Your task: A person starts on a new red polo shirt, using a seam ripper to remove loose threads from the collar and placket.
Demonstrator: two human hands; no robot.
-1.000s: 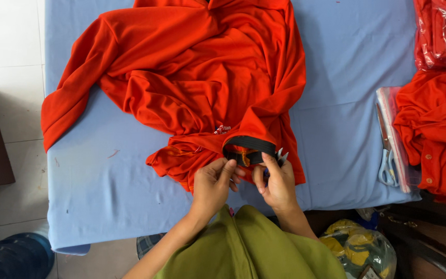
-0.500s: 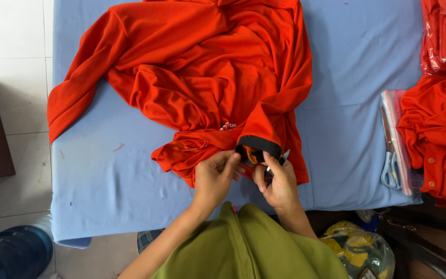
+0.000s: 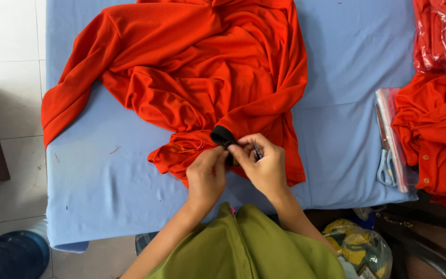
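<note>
A crumpled orange knit garment [image 3: 192, 77] lies spread over the blue-covered table [image 3: 347, 62], its black ribbed cuff [image 3: 222, 136] near the front edge. The left hand [image 3: 206, 178] pinches the cuff's fabric, fingers closed on it. The right hand [image 3: 264, 165] holds a small dark metal tool [image 3: 257, 150] against the cuff. This looks like thread trimming; any cut needs the cuff held taut. Pale-handled scissors [image 3: 385, 160] rest near the right edge.
</note>
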